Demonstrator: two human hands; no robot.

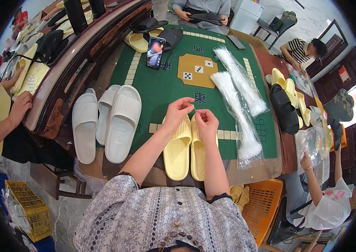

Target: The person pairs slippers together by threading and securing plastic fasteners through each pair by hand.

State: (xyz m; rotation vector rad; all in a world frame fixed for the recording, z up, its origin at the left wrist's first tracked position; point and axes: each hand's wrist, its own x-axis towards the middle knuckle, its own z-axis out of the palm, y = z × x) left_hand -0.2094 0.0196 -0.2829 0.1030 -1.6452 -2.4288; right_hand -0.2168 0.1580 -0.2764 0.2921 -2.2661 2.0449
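A pair of pale yellow slippers [176,157] lies side by side on the table in front of me, toes away from me. Above their toe ends, my left hand [181,111] and my right hand [206,122] meet with fingertips pinched. Between them is a thin white tie [194,108], hard to see at this size. My hands partly cover the slipper straps. To the right lie two clear bags packed with thin white plastic ties [233,109]. Left of my arms are several light grey slippers [123,122], one pair overlapping.
A phone [155,52] stands propped on the green mat [161,88], near black and yellow slippers [172,38]. Another phone [236,41] lies at the far right. Co-workers sit or stand around. More slippers [285,107] line the right side. An orange crate [264,201] stands beside me.
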